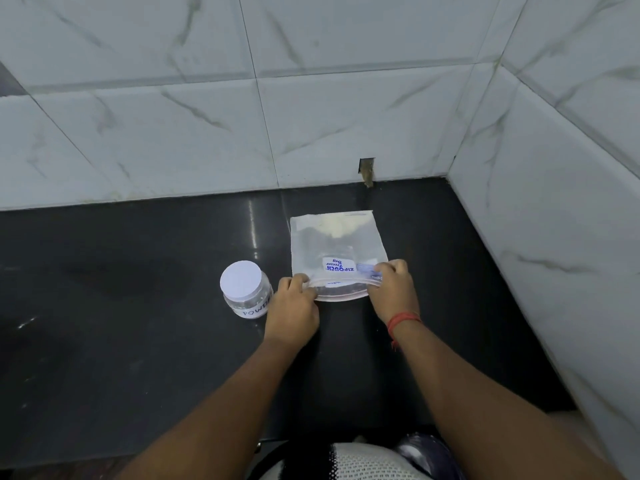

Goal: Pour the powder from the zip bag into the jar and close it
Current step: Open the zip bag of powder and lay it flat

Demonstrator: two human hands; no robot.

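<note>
A clear zip bag [337, 247] lies flat on the black counter [138, 271], its zip end toward me. A small heap of pale powder [334, 226] sits at the bag's far end. My left hand [292, 308] pinches the left corner of the zip end, and my right hand [393, 289] pinches the right corner. The bag's mouth gapes slightly between them. Left of my left hand stands a small clear jar [246, 289] with a white lid on top and a label reading POWDER.
White marble-look tiled walls rise behind the counter [311, 116] and along its right side [554, 237]. A small notch [366, 171] is cut in the back wall just above the counter. The counter's front edge runs near the bottom of the view.
</note>
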